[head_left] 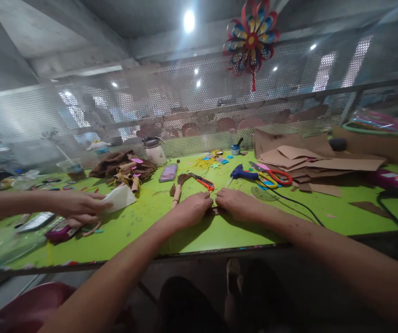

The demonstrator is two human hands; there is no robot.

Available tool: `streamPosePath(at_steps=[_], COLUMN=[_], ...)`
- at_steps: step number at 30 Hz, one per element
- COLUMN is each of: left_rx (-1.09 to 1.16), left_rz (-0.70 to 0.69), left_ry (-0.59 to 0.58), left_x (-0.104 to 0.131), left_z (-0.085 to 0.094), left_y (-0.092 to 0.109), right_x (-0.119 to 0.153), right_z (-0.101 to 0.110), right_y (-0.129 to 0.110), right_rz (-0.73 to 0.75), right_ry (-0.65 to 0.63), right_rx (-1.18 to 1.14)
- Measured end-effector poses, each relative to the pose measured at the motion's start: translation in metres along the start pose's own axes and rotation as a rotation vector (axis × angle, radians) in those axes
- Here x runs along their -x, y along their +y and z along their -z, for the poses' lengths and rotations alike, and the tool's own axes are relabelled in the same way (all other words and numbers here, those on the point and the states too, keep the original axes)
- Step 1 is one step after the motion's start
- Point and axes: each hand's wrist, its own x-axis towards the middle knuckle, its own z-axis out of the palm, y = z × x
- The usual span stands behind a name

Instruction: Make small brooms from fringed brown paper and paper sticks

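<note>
- Workpiece: one small brown strip (215,211), near the front edge of the green counter (243,231), between the person's two hands; its ends are covered by the fingers.
- Left hand (196,207): fingers curled inward, apparently pinching the near end of the strip; thumb contact is partly hidden.
- Right hand (236,203): mirrored posture, apparently pinching the opposite end; fingertips sit close to those of the left hand.
- Step in hand: judged from the paired grip, two-handed shaping or positioning of the strip; folding and rolling cannot be told apart.
- Next move: calls for both ends to stay controlled and the strip level; avoid the glue gun (249,175) just beyond the right hand.
- Adjacent tools: orange utility knife (206,184) beyond the left hand; red-handled scissors (271,172) beside the glue gun.
- Stock: brown paper sheets (303,163), stacked to the right.
- Co-worker's hand (81,207): at far left, holding white paper (120,199).
</note>
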Motion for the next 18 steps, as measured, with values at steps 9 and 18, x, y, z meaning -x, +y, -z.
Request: streamPosePath(at_steps=[9,18], left_rx=[-0.040,0.081], left_rz=[0.039,0.110], left_ry=[0.025,-0.030], left_x=[0.007,0.007], left_z=[-0.003,0.009], left_y=[0.009,0.006], right_x=[0.006,0.006], right_z=[0.007,0.010], right_y=[-0.003,-0.011], right_rz=[0.088,0.123], right_ry=[-0.119,-0.161], right_rx=[0.180,0.272])
